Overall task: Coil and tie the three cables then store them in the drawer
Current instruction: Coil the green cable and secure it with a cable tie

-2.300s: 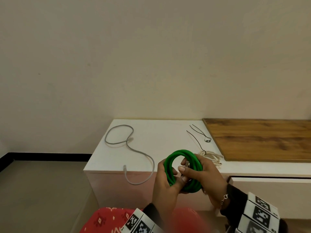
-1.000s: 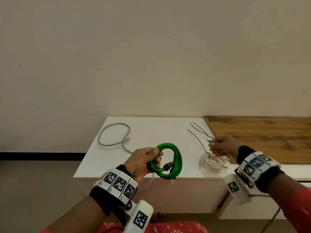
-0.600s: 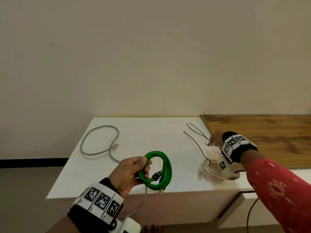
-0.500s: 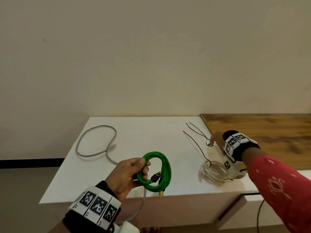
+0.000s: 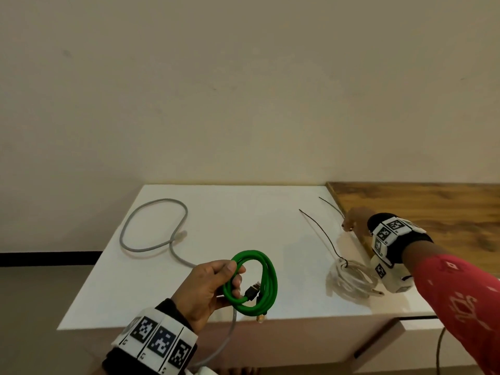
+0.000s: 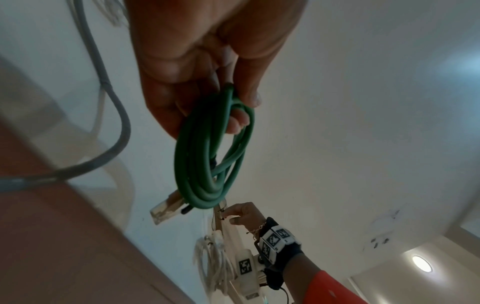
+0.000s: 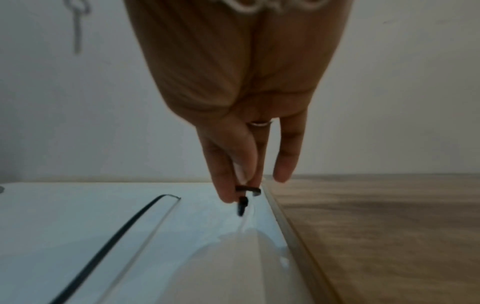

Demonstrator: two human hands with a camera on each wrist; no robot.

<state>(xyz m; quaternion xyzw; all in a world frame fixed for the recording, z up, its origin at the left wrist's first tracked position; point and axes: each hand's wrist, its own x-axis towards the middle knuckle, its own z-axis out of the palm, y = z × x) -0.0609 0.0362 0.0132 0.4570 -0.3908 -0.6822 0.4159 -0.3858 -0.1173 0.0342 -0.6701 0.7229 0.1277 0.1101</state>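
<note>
Step in hand, by my read: fetch a tie for the green coil [image 5: 254,282]. Advise lifting one tie only, clear of the white coil [image 5: 349,277], w/o loosening the loops. L hand [image 5: 205,288] clenched round green coil, held above the cabinet top [image 5: 238,226] front edge. R hand [image 5: 354,220] fingertips [image 7: 228,193] pinch a black wire tie [image 7: 242,202] at the top's right edge. Grey cable [image 5: 154,226] uncoiled, left side.

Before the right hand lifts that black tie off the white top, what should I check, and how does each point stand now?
1. Left hand grips green cable coil: ok.
2. Coil holds its loops: ok.
3. Right hand fingertips pinch black tie: ok.
4. Tie free of white cable: cannot tell.
5. Grey cable coiled: not ok, lies loose.
6. Drawer open: cannot tell.
</note>
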